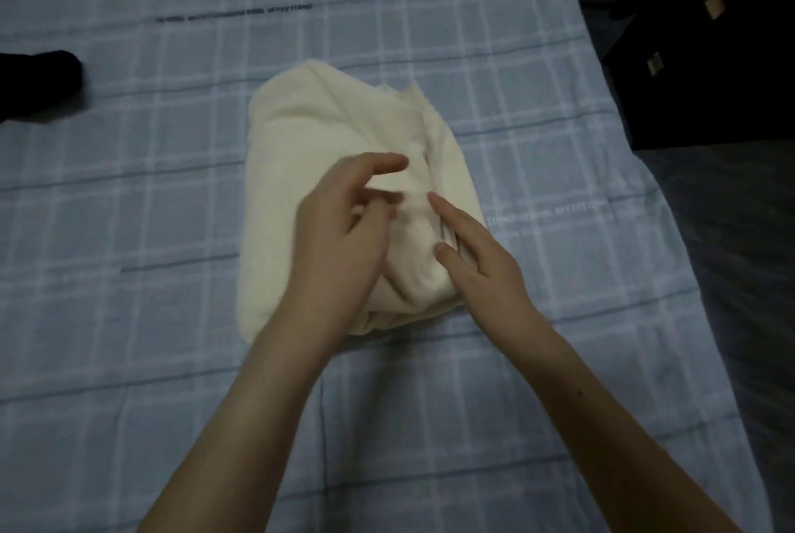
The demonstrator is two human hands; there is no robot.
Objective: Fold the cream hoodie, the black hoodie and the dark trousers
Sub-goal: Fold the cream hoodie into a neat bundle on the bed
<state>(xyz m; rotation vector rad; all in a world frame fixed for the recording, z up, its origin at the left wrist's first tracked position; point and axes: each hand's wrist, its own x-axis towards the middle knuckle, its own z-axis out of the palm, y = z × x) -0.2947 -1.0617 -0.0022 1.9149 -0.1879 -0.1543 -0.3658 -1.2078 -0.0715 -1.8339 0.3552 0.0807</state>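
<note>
The cream hoodie (pixel 301 188) lies bundled on the middle of the bed (pixel 172 317). Your right hand (pixel 482 270) presses it with straight, spread fingers. Your left hand (pixel 340 240) bends over it, its grip too blurred to tell.

Both bare forearms come in from the near edge of the bed (pixel 172 360) and lean toward each other, so the hands almost meet. The left hand (pixel 344 240) shows its back to the camera. Its fingers are half bent and blurred, the forefinger reaching farthest, and I cannot tell whether they pinch anything. The right hand (pixel 482 261) lies just beside it, toward the right edge, palm down, with forefinger and thumb straight and pressing on the cream hoodie (pixel 292 171). Its other fingers are hidden in a fold.
</note>
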